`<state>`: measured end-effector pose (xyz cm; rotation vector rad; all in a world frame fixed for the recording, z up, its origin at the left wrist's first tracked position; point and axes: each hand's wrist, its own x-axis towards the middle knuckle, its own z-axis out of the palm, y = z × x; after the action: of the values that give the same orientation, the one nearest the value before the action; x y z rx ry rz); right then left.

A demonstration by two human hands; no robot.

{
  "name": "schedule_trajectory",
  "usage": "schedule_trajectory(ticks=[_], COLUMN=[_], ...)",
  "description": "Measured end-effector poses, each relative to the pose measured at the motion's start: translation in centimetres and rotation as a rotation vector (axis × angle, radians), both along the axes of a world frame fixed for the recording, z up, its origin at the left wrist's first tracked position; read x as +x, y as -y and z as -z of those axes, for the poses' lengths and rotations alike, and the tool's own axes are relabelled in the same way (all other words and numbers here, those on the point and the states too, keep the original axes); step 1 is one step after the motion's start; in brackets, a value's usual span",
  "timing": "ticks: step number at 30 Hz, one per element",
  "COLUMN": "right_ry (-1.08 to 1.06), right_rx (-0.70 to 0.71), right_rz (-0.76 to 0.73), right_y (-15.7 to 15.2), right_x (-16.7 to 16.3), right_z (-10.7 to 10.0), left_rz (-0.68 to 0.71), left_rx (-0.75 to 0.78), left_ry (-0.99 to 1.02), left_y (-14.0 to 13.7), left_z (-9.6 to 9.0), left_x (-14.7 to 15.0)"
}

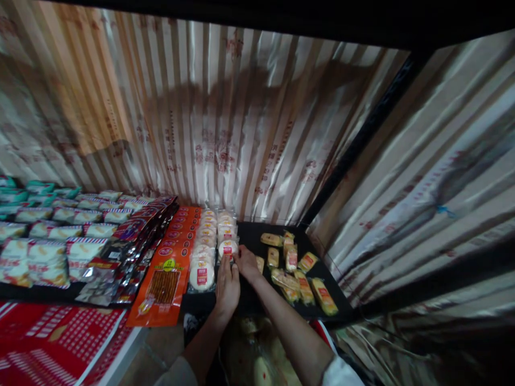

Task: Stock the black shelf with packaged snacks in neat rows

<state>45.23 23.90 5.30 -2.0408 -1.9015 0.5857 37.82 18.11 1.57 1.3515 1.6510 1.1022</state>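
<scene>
A packet of round white crackers (228, 249) with a red label lies at the front of the right-hand row of cracker packets. The stretched fingers of my left hand (227, 288) rest against its near edge. My right hand (247, 264) has its fingers bent at the packet's right side and appears to grip that edge; the fingertips are partly hidden. To the left runs a second row of cracker packets (202, 275). Small wrapped yellow cakes (304, 287) lie loosely to the right on the black shelf (248, 308).
Orange snack-stick packs (164, 279), dark shiny packs (132, 230) and white snack bags (46, 257) fill the shelf leftward. A red-and-white box (60, 343) is at lower left. Behind hangs a pleated printed sheet (229, 123); a black pole (362, 145) slants at right. Below lie bagged goods (263, 370).
</scene>
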Motion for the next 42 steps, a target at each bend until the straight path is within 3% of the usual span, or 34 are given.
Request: schedule_trajectory(ticks=[8,20,29,37,42], right_ry=[0.198,0.112,0.041,-0.029,-0.128], right_rx=[0.012,0.081,0.11,0.149,0.254], right_rz=[-0.016,-0.005,-0.011,-0.02,0.017], right_y=[-0.3,-1.4,-1.8,-2.1,-1.3], right_x=[-0.1,-0.2,-0.3,-0.1,0.4], right_z=[-0.7,0.7,1.3,2.5,2.8], left_rz=[0.005,-0.035,-0.047,-0.047,0.007], left_rx=[0.066,0.18,0.165,0.225,0.199], left_ry=[-0.046,-0.15,-0.146,-0.112,-0.126], left_y=[-1.1,-2.0,-2.2,-2.4,-1.5], left_z=[1.9,4.0,3.9,4.9,3.5], left_x=[0.0,0.2,0.2,0.2,0.1])
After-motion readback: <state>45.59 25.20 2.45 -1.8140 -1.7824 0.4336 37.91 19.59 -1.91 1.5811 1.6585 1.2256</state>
